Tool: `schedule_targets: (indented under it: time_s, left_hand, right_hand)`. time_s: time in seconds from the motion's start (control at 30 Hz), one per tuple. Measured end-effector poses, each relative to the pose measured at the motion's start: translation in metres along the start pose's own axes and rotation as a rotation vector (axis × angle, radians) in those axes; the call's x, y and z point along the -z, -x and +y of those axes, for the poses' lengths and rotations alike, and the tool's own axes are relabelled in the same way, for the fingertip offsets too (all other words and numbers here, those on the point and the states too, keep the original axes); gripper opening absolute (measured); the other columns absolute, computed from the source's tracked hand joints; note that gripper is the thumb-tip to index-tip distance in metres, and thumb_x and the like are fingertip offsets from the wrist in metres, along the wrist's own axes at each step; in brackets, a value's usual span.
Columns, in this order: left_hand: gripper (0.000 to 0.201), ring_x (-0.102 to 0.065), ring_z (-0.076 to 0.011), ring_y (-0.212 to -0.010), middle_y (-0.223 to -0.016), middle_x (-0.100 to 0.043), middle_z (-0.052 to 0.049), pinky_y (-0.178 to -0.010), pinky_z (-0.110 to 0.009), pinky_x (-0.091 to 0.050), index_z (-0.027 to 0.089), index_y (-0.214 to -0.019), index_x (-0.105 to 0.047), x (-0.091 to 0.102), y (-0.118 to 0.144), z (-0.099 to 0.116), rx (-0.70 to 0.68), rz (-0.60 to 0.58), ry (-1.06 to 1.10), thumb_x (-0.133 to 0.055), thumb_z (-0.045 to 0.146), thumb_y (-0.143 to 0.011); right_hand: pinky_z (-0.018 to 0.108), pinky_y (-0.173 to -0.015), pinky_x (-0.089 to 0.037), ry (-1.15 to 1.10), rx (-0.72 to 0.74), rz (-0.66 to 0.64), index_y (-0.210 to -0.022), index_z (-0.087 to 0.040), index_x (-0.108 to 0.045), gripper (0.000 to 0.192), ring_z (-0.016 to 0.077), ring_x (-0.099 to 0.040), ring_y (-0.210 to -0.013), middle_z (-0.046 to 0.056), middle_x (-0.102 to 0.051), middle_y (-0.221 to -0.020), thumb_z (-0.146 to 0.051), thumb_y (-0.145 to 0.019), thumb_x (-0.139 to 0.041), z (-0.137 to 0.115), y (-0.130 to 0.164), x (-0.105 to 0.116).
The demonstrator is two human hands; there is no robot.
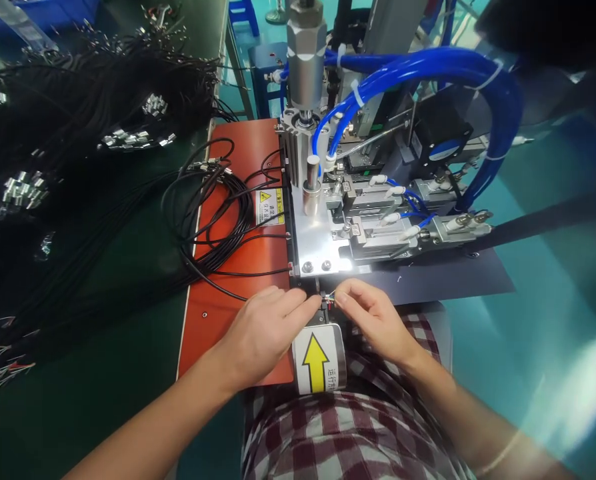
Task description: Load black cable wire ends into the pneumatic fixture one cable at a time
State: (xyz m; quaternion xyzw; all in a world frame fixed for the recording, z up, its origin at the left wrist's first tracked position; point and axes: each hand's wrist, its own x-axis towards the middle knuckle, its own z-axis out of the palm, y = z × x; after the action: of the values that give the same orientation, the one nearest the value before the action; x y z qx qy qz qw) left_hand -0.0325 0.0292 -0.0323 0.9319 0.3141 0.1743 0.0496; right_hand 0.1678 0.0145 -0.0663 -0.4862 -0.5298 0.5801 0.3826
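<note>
My left hand (265, 327) rests on the front edge of an orange-red plate (218, 307) and pinches a thin black cable (218, 288) at its stripped end. My right hand (373, 313) pinches the small coloured wire tips (331, 298) of the same cable from the right. Both hands meet at the front slot of a metal machine (323, 240), just above a curved label with a yellow arrow (318, 360).
Several black cables (213, 213) loop over the orange-red plate. A large heap of black cables with metal plugs (68, 133) covers the green bench at left. Blue air hoses (428, 73) and a silver cylinder (305, 60) rise behind. A blue stool (271, 67) stands farther back.
</note>
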Motion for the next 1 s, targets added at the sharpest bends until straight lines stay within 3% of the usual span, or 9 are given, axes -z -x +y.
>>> schedule_targets:
  time_s: [0.5,1.0]
  left_hand:
    - [0.03,-0.054,-0.0169,-0.062,-0.079,-0.065,-0.008,-0.055,-0.029,-0.043,0.007,-0.108,-0.061,-0.004,0.003,-0.002,-0.005,0.028,0.045,-0.035,0.008,-0.093]
    - [0.028,-0.055,-0.0187,-0.065,-0.08,-0.065,-0.009,-0.058,-0.031,-0.045,0.006,-0.108,-0.061,-0.008,0.005,-0.002,0.019,0.029,0.086,-0.039,0.01,-0.093]
  right_hand:
    - [0.026,-0.058,-0.035,0.053,0.039,0.037,-0.071,-0.021,-0.047,0.024,0.0136,-0.04,-0.062,-0.003,-0.044,-0.067,-0.028,-0.094,-0.046,0.002,0.001,-0.002]
    - [0.03,-0.064,-0.04,0.459,0.351,0.084,-0.082,-0.02,-0.053,0.013,0.016,-0.051,-0.068,0.002,-0.056,-0.075,-0.014,-0.092,-0.047,0.015,0.004,0.001]
